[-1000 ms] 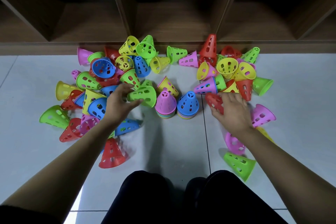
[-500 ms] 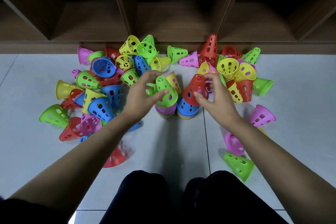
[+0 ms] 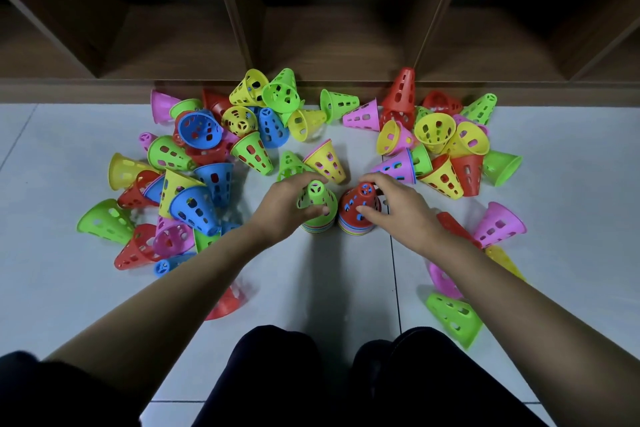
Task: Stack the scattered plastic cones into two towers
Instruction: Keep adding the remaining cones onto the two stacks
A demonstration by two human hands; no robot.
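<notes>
**Two towers capped, next cones just past the fingertips**

Both towers stand side by side on the pale floor (image 3: 311,288), directly ahead of the person's knees, with their rims almost touching. The left hand (image 3: 284,208) curls thumb and fingers round the green cone (image 3: 317,196) on top of the left tower (image 3: 313,227). The right hand (image 3: 398,208) pinches the red cone (image 3: 358,203) capping the right tower (image 3: 356,229), thumb on the near side and fingers arched over the far side. Both caps look seated, tips up, so the step in hand is probably letting go.

What the next reach depends on is direction — the closest loose cones lie just beyond the towers, on the far side from the person. A yellow cone (image 3: 327,163) lies tilted near the left fingers. Its long axis runs away from the person, with its narrow end toward the towers. A pink cone (image 3: 394,166) lies on its side just beyond the right fingers, its axis running crosswise and its tip pointing left. Each hand is nearer its own cone, and both cones would need turning upright before they drop on.
</notes>
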